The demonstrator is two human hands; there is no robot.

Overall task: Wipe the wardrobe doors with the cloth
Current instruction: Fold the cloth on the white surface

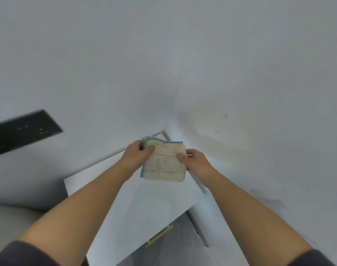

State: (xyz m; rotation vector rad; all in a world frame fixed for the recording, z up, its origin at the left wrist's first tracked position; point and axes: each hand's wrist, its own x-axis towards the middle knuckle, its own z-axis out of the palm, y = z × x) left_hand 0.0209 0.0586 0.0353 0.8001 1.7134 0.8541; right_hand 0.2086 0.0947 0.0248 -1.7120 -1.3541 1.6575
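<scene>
Both hands hold the cloth [164, 164] up in the middle of the view, in the air in front of a plain white wall [183, 54]. It is a cream cloth with teal stitched edging, folded into a thick square, and its upper left corner shows several stacked layers.

The left hand [137, 153] grips the cloth's upper left edge, with the thumb lying across the top face and the fingers curled behind. The right hand [193, 160] pinches the right edge about halfway down, with the thumb on the face and the fingers tucked behind the fabric. Both forearms are bare, and a dark sleeve [19, 254] shows at the bottom left corner of the view, with another at the bottom right.

Below the cloth and apart from it lies a white wardrobe panel [144, 208], whose far corner points up behind the cloth's top edge. The cloth touches no part of this panel. A pale gold bar handle [160, 237] sits at the panel's near right edge, beside a grey surface. A black strip [23, 129], blurred, runs along the wall at the left edge of the view.
</scene>
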